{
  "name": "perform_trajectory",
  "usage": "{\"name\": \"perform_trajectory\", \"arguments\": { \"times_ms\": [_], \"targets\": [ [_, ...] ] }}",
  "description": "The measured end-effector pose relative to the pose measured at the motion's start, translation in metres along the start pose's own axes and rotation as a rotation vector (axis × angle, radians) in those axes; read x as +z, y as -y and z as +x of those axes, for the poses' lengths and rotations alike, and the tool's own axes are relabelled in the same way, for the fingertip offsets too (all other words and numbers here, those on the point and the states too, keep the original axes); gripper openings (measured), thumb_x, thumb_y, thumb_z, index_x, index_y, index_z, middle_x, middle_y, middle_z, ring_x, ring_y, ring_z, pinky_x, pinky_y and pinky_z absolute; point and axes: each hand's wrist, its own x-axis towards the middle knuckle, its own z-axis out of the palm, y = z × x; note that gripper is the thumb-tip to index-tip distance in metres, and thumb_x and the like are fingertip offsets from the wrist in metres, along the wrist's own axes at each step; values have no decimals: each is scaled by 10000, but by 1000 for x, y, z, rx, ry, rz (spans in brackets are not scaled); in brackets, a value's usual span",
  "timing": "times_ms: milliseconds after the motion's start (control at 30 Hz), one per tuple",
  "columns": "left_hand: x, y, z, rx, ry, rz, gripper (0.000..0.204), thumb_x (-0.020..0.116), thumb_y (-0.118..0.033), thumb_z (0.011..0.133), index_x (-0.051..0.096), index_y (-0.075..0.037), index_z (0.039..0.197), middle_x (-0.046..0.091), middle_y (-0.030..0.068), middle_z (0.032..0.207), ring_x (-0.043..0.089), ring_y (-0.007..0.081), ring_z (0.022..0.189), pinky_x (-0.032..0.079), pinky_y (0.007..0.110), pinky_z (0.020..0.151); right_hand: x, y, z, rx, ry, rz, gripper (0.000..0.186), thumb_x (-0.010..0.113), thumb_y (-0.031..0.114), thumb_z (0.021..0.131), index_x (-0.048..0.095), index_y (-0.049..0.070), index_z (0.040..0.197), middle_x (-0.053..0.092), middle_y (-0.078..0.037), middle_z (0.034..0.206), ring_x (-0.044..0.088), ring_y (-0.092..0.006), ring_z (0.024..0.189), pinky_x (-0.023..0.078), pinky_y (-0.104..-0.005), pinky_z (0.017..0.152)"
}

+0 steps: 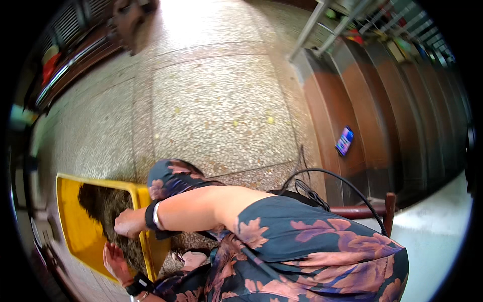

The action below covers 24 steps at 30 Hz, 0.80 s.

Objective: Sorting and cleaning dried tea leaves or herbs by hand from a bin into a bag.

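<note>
Right hand (130, 223): your fingers were curled down into the dark brown clumpy material (106, 200); you could not tell whether they had hold of any of it, as their tips were hidden.
Left hand (115, 261): just below your right hand in view, it was spread fairly wide, fingers extended, with nothing seen in its grasp.
Yellow bin (75, 221): its walls stood around the material and your right hand, with the bare inner side left of your grip.
Black wristband (150, 215): it sat just behind your right hand, beside a white band.
Floral clothing (322, 236): it covered you to the right of your grip.
Pebbled floor (216, 100): it stretched beyond your hands, dotted with yellow bits (270, 120).
Black cable (314, 170): it looped well right of your grip.
Brown steps (375, 100): they rose farther right, a lit phone (344, 141) lying on one.
Wooden furniture (128, 22): it stood far beyond your hands, toward the left.
</note>
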Motion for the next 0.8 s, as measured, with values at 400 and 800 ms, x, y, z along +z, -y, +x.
{"name": "perform_trajectory", "arguments": {
  "times_ms": [400, 800],
  "targets": [
    [-16, -40, -36, 206, -87, 43, 234, 584, -207, 966, 667, 5, 1019, 689, 86, 820, 668, 148, 678, 545, 258, 620, -3, 11, 8, -53, 207, -15, 213, 680, 214, 807, 656, 10, 861, 652, -208, 810, 656, -379, 794, 518, -465, 701],
    [-50, -27, -37, 309, -197, 387, 235, 572, -195, 965, 655, 24, 958, 657, 47, 743, 639, 106, 619, 510, 237, 532, 8, 24, 83, -46, 54, -335, 547, 738, 269, 814, 526, 15, 1250, 566, -231, 1152, 547, -390, 1077, 466, -440, 926]
  ]
}}
